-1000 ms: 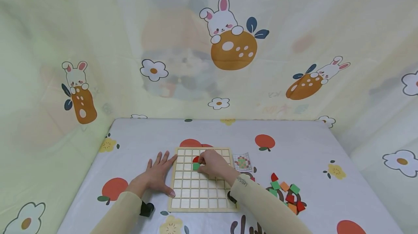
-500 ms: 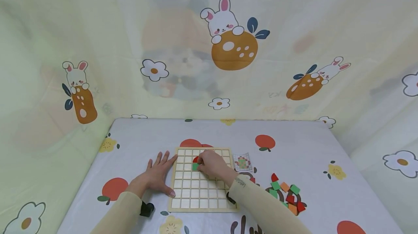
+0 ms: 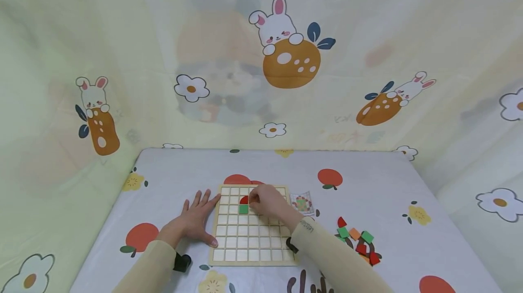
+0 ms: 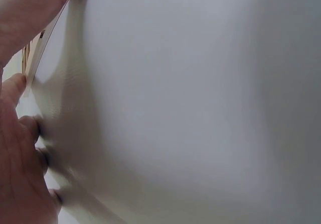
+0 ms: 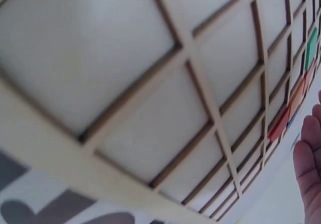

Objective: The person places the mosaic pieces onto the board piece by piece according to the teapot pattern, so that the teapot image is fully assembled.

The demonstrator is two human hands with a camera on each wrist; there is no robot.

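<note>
A wooden grid board point(image 3: 237, 263) lies on the table. My left hand point(image 3: 195, 224) has its fingers spread, with the index finger and thumb touching the board's left edge; the left wrist view shows this hand point(image 4: 17, 169) against the board's rim. My right hand point(image 3: 270, 203) is over the upper part of the board, fingers bent. Its fingertips are just right of a red rounded piece point(image 3: 244, 200) and a green square tile point(image 3: 243, 209) set in cells. Whether they pinch anything is hidden. In the right wrist view, an orange piece point(image 5: 297, 96) shows in the grid near the hand point(image 5: 311, 158).
A small pattern card point(image 3: 301, 203) lies against the board's right side. Several loose red, green and orange pieces point(image 3: 367, 237) are scattered on the printed tablecloth to the right, beside the right sleeve. A patterned curtain point(image 3: 220, 57) hangs behind the table.
My right hand has shifted slightly up and right, uncovering more of the green tile. The left hand keeps its place at the board's edge.
</note>
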